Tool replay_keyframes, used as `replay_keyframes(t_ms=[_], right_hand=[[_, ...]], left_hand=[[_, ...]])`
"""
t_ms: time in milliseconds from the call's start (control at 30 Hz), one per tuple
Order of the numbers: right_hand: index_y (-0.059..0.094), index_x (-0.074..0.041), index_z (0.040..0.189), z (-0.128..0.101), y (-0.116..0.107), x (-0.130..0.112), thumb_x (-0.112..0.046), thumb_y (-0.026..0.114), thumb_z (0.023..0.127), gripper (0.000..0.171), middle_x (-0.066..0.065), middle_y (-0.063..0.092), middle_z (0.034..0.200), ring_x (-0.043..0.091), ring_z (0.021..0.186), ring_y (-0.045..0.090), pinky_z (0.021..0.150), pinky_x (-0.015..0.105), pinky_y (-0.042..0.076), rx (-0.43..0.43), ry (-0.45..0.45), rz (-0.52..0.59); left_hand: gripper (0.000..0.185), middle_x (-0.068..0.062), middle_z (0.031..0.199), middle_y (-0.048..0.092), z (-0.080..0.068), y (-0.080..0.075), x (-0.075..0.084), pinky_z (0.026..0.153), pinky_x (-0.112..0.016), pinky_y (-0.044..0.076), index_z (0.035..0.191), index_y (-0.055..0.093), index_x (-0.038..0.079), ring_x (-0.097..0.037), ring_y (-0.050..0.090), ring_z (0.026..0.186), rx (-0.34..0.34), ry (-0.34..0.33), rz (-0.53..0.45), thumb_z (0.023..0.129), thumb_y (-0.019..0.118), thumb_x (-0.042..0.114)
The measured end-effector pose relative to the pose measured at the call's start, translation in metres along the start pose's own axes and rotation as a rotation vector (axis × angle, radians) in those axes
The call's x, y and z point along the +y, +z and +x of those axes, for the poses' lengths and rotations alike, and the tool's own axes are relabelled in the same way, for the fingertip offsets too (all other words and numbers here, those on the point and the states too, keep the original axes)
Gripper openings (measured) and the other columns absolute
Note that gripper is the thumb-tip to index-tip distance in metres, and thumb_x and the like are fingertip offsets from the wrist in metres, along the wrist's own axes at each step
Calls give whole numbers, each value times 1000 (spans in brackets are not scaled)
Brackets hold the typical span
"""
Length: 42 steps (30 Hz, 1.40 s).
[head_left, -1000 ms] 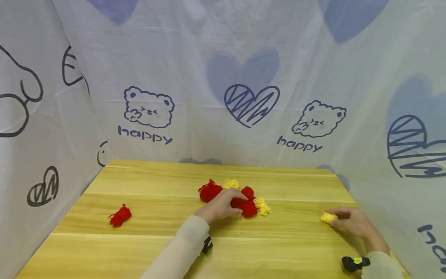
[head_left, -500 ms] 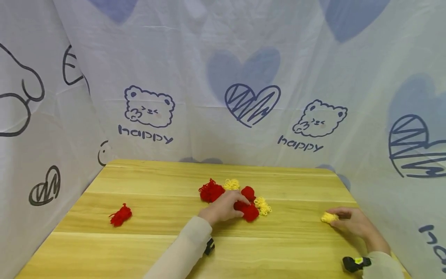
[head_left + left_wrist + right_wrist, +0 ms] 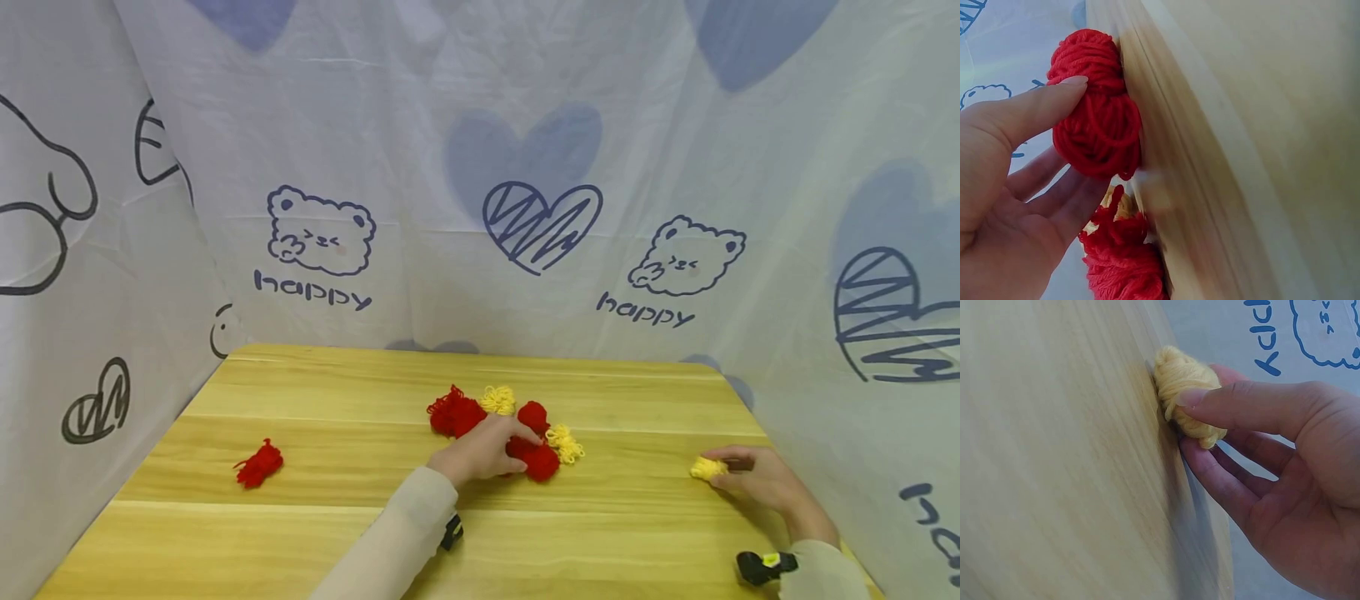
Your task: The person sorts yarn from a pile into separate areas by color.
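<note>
My left hand (image 3: pixel 480 450) grips a bundle of red yarn (image 3: pixel 1097 119), thumb across its near face and fingers curled behind it. The same red bundle (image 3: pixel 542 462) shows past my fingertips in the head view, partly hidden by the hand. Around it lie another red yarn bundle (image 3: pixel 533 415), a looped yellow one (image 3: pixel 566 443), a second yellow one (image 3: pixel 498 400) and a frayed red one (image 3: pixel 453 412). Over at the right, my right hand (image 3: pixel 765 482) pinches a small yellow yarn bundle (image 3: pixel 1188 394) between thumb and fingers, low against the table.
A lone red yarn bundle (image 3: pixel 259 464) lies on the left part of the wooden table (image 3: pixel 337 533). White cloth (image 3: pixel 420 167) printed with hearts and bears hangs behind and along both sides. Each wrist carries a black device (image 3: pixel 763 567).
My left hand has shifted slightly toward me and to the right with its red yarn bundle, widening the gap to the red one behind. The right hand stays in place.
</note>
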State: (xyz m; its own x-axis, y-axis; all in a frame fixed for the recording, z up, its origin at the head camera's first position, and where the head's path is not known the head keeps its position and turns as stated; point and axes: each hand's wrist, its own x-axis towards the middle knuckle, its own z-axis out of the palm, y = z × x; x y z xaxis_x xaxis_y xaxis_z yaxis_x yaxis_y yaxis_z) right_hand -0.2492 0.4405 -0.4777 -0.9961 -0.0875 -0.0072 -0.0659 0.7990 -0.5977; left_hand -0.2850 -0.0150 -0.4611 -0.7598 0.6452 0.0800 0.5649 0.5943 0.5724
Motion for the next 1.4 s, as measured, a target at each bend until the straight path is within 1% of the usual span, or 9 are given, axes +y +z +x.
replay_keyframes(t_ms=[100, 333, 533, 667, 800, 967, 1067, 1300, 1400], right_hand=[[71, 4, 124, 0, 0, -1, -16, 81, 88, 42, 26, 71, 126, -6, 97, 61, 82, 13, 49, 0, 6, 8], [72, 1, 125, 1, -1, -2, -22, 83, 88, 45, 24, 71, 127, 8, 104, 64, 82, 14, 48, -12, 28, -3], [71, 1, 126, 3, -2, -2, -25, 82, 88, 47, 24, 69, 130, 24, 114, 65, 82, 15, 48, -24, 66, -9], [71, 1, 127, 4, -3, -3, -26, 83, 88, 49, 25, 68, 132, 28, 116, 65, 83, 17, 48, -26, 77, -11], [70, 1, 128, 3, -3, -3, -26, 83, 88, 49, 25, 68, 131, 23, 114, 65, 83, 16, 48, -28, 80, -8], [70, 2, 127, 0, -3, -3, -25, 83, 88, 49, 24, 69, 130, 0, 103, 60, 82, 14, 47, -29, 64, 14], [70, 2, 127, -1, -3, -3, -25, 83, 88, 49, 24, 70, 129, -10, 98, 56, 82, 13, 47, -30, 59, 27], [71, 2, 126, -2, -2, -3, -24, 83, 87, 48, 24, 70, 128, -12, 96, 55, 82, 13, 48, -28, 56, 31], [71, 2, 126, -1, -2, -3, -24, 83, 88, 48, 24, 70, 128, -9, 98, 57, 82, 13, 48, -27, 58, 26]], left_hand=[[38, 2, 131, 71, 0, 0, 0, 104, -28, 52, 127, 75, 17, -16, 62, 124, -3, -3, 0, 89, 80, 12], [37, 2, 131, 72, 0, 2, -1, 105, -29, 53, 126, 75, 18, -16, 63, 123, 6, 3, 27, 90, 81, 14], [37, 3, 131, 71, -2, 2, 2, 106, -29, 52, 127, 74, 20, -15, 62, 122, 9, 6, 14, 91, 80, 13], [37, 2, 131, 71, -4, 0, 3, 103, -27, 53, 127, 74, 19, -13, 62, 119, 14, 26, -7, 91, 79, 12], [35, 0, 130, 71, -8, -4, 4, 101, -28, 55, 126, 75, 16, -15, 63, 118, 26, 48, -48, 91, 78, 10], [33, 0, 129, 72, -12, -8, 2, 99, -27, 56, 124, 76, 16, -16, 64, 116, 39, 50, -82, 92, 78, 10], [33, 0, 129, 72, -14, -10, 0, 97, -25, 56, 124, 76, 17, -16, 65, 115, 46, 57, -86, 92, 78, 10], [31, 0, 123, 74, -19, -17, -3, 91, -23, 56, 120, 78, 16, -15, 65, 106, 72, 80, -111, 90, 79, 9], [30, 0, 117, 74, -22, -20, -5, 86, -23, 56, 119, 78, 16, -15, 63, 99, 82, 84, -134, 89, 80, 8]])
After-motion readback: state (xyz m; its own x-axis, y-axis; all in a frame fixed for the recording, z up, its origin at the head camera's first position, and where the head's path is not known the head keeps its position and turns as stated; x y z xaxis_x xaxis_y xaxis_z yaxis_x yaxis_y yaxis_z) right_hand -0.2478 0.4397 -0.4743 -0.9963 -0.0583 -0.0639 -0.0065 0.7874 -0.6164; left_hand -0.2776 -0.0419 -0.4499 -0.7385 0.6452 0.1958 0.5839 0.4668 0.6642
